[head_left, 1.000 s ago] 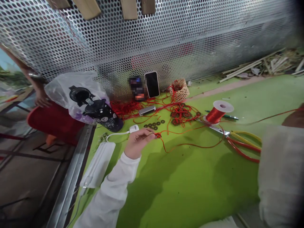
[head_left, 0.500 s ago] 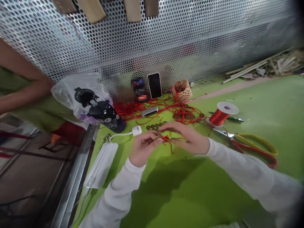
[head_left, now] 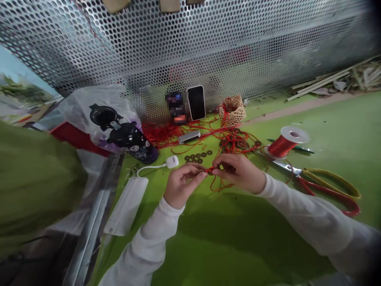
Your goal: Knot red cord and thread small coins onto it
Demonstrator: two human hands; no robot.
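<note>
Between my two hands is a small knotted bit of red cord [head_left: 210, 171], its loose ends curling down over the green table. My left hand [head_left: 182, 183] pinches its left side between thumb and forefinger. From the other side my right hand [head_left: 238, 171] grips the same cord with thumb and fingertips. Part of the knot is hidden by my fingers. Just beyond my hands lie several dark round coins with holes [head_left: 198, 156]. Behind my right hand sits a tangle of red cord with more coins [head_left: 235, 140].
Scissors [head_left: 321, 182] and a spool of red cord [head_left: 282, 143] lie right. A woven basket [head_left: 233, 111], phone [head_left: 196, 102] and penknife-like metal piece [head_left: 189, 137] stand or lie behind. At left are a dark bottle [head_left: 133, 145], white power strip [head_left: 126, 206] and a person in green [head_left: 35, 174].
My right fingers have closed in on the knot from the right, where they were apart from it. The person at the left has moved nearer, and the view has shifted slightly.
</note>
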